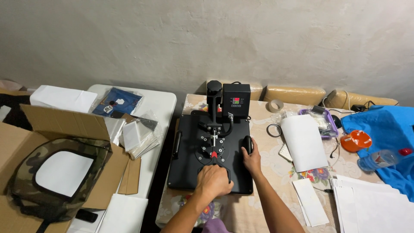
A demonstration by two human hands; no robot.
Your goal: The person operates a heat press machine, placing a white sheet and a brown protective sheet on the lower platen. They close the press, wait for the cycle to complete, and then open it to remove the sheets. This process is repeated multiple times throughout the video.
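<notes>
A black heat press lies flat on a table with a floral cloth, its control box with a small lit display at the back. My left hand is closed around the press's front lever handle near the plate's front edge. My right hand grips the black side handle on the right of the top plate. A matching side handle on the left is untouched.
Left: an open cardboard box holding a camouflage bag, plastic-wrapped packets, a blue packet. Right: white sheets, tape rolls, an orange lid, a water bottle, blue cloth, paper stack.
</notes>
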